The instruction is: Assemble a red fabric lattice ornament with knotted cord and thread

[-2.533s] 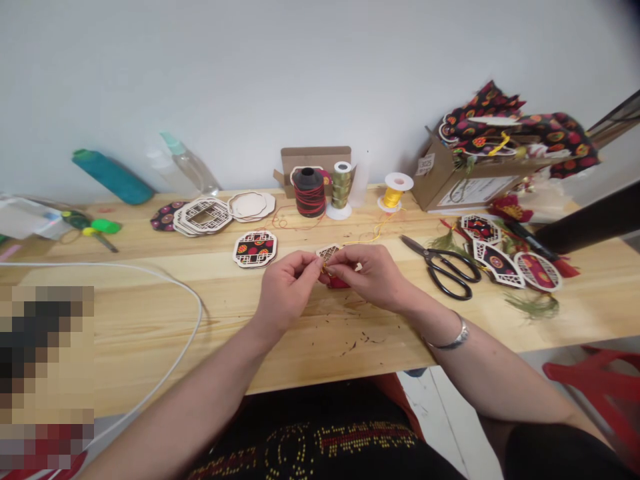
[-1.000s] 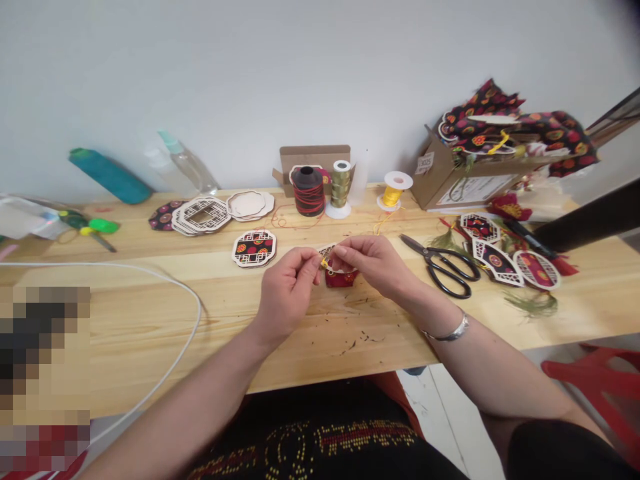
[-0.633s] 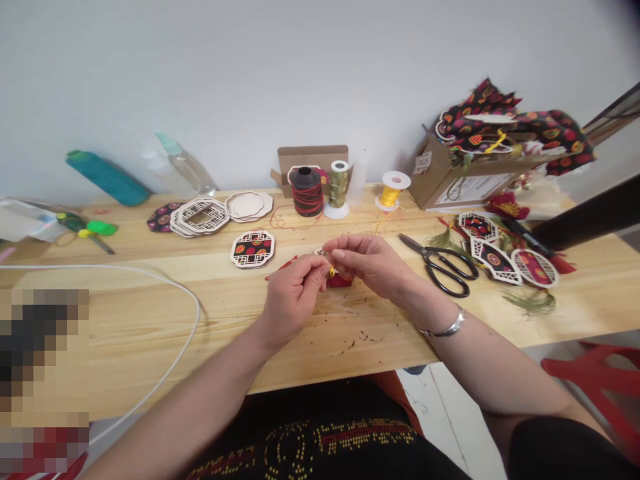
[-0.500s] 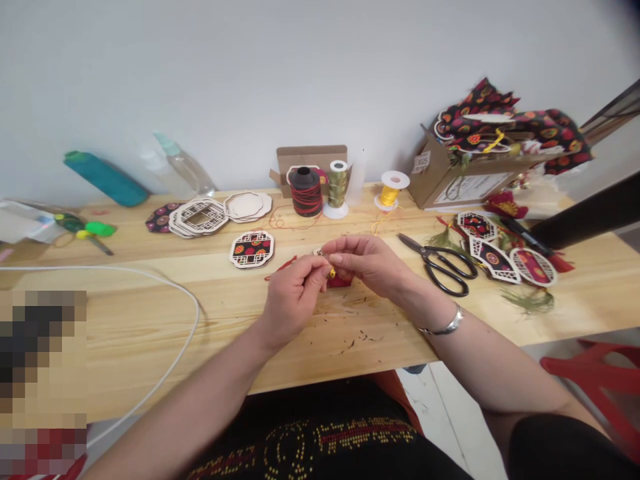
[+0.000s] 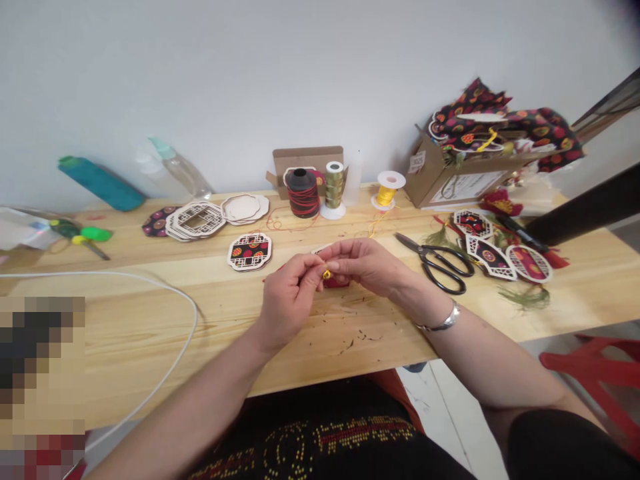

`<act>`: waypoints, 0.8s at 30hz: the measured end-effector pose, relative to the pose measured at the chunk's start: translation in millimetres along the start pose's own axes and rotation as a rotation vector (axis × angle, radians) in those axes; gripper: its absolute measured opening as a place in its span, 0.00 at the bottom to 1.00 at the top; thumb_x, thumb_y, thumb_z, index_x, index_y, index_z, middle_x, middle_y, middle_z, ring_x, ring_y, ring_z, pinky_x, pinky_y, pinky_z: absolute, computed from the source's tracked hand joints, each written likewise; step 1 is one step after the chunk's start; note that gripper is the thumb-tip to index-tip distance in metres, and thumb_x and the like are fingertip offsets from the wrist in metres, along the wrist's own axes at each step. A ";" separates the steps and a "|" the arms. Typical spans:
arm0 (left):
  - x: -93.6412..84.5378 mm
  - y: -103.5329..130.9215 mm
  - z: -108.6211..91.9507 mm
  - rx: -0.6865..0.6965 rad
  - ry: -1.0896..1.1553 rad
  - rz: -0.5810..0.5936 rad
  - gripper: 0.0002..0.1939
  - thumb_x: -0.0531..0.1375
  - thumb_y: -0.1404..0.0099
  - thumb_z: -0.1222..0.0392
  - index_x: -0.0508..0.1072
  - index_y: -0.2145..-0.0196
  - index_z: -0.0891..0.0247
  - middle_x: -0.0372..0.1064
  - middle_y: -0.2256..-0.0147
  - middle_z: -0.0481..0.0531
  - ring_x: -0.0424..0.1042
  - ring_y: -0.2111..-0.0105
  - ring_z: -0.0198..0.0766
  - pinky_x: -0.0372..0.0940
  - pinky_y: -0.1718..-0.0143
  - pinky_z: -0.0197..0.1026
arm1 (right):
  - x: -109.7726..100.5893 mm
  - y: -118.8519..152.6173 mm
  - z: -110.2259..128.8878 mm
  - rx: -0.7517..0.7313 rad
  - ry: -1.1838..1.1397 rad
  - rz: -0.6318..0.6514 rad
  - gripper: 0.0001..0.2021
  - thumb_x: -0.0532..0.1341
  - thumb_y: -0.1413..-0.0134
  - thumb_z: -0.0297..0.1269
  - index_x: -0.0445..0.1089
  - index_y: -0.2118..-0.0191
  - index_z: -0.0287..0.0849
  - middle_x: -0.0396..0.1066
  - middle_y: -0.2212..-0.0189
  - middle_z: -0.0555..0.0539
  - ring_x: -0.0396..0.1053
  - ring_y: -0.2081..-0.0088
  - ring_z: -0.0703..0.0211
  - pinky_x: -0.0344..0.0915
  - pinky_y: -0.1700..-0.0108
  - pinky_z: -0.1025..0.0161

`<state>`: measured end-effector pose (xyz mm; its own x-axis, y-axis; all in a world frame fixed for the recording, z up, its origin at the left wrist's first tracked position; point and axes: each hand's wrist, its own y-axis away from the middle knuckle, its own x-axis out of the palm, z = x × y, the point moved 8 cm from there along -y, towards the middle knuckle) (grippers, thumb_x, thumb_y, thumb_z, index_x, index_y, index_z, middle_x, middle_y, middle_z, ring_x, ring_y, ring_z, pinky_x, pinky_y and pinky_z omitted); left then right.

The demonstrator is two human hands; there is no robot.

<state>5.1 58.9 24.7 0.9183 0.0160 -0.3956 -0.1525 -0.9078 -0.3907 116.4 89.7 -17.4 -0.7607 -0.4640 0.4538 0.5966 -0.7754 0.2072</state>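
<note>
My left hand (image 5: pixel 293 288) and my right hand (image 5: pixel 360 265) meet over the middle of the wooden table, their fingertips pinched together. Between them shows a small loop of yellow cord (image 5: pixel 327 274), gripped by both. Beneath my right fingers lies a dark red piece (image 5: pixel 337 279), mostly covered by the hands. Left of the hands rests a lattice-framed ornament (image 5: pixel 250 251) with patterned black fabric. Black-handled scissors (image 5: pixel 443 263) lie to the right of my right hand, apart from it.
Behind the hands stand a red thread spool (image 5: pixel 303 197), a gold-green spool (image 5: pixel 334 190) and a yellow cord spool (image 5: pixel 387 190). A cardboard box (image 5: pixel 450 177) overflows with fabric at back right. Finished ornaments (image 5: pixel 530 263) lie right. A white cable (image 5: pixel 193 320) curves at left.
The view has shifted slightly. My hands stay together; the fingertips have turned a little, and the yellow loop shows more clearly between them.
</note>
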 end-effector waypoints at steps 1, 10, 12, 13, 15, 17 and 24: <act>0.2 -0.1 0.4 0.004 0.003 0.000 0.04 0.57 0.33 0.64 0.71 0.66 0.63 0.66 0.77 0.43 0.66 0.76 0.28 0.63 0.71 0.32 | 0.4 0.2 -0.1 0.002 0.003 0.011 0.16 0.73 0.59 0.38 0.74 0.64 0.37 0.74 0.76 0.50 0.64 0.77 0.69 0.57 0.75 0.69; 1.7 -0.6 0.8 0.006 0.053 0.018 0.04 0.56 0.33 0.65 0.71 0.66 0.63 0.66 0.77 0.44 0.66 0.76 0.28 0.63 0.72 0.31 | -3.0 1.2 -1.0 0.043 0.094 -0.023 0.12 0.72 0.58 0.38 0.76 0.70 0.36 0.74 0.77 0.48 0.64 0.77 0.71 0.56 0.75 0.70; 2.7 -1.2 1.2 -0.008 0.078 0.024 0.04 0.56 0.33 0.65 0.71 0.66 0.64 0.66 0.77 0.44 0.66 0.76 0.28 0.63 0.71 0.31 | -4.5 1.1 -0.5 0.047 0.125 -0.030 0.12 0.72 0.58 0.39 0.76 0.71 0.35 0.74 0.78 0.49 0.64 0.77 0.71 0.56 0.75 0.71; 3.2 -1.4 1.6 -0.020 0.091 0.027 0.04 0.57 0.33 0.64 0.71 0.66 0.64 0.66 0.77 0.44 0.66 0.76 0.27 0.63 0.71 0.31 | -5.0 1.2 -0.4 0.051 0.137 -0.029 0.12 0.72 0.58 0.39 0.76 0.72 0.35 0.74 0.78 0.49 0.64 0.78 0.71 0.56 0.75 0.71; 3.6 -1.8 3.0 -0.052 0.118 0.032 0.04 0.57 0.33 0.64 0.71 0.67 0.64 0.67 0.77 0.44 0.67 0.76 0.28 0.63 0.71 0.31 | -5.4 1.5 -0.2 0.060 0.149 -0.027 0.12 0.72 0.59 0.40 0.76 0.73 0.35 0.74 0.78 0.49 0.64 0.78 0.72 0.57 0.75 0.70; 3.8 -1.9 4.8 -0.090 0.144 0.038 0.04 0.57 0.34 0.63 0.71 0.67 0.64 0.67 0.77 0.44 0.66 0.77 0.28 0.63 0.72 0.31 | -5.5 2.0 -0.1 0.070 0.156 -0.026 0.12 0.72 0.59 0.40 0.76 0.74 0.36 0.74 0.78 0.49 0.64 0.78 0.72 0.57 0.75 0.70; 8.4 -3.0 10.7 -0.199 0.263 0.079 0.04 0.58 0.35 0.63 0.71 0.68 0.64 0.69 0.78 0.44 0.67 0.78 0.28 0.62 0.75 0.30 | -6.7 4.0 -1.5 0.112 0.193 -0.039 0.10 0.72 0.58 0.37 0.75 0.75 0.36 0.73 0.79 0.50 0.65 0.78 0.72 0.58 0.75 0.70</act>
<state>9.3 66.2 13.7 0.9732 -0.1431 -0.1801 -0.1766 -0.9664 -0.1867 123.5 89.1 -20.9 -0.8123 -0.5162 0.2715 0.5821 -0.7471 0.3209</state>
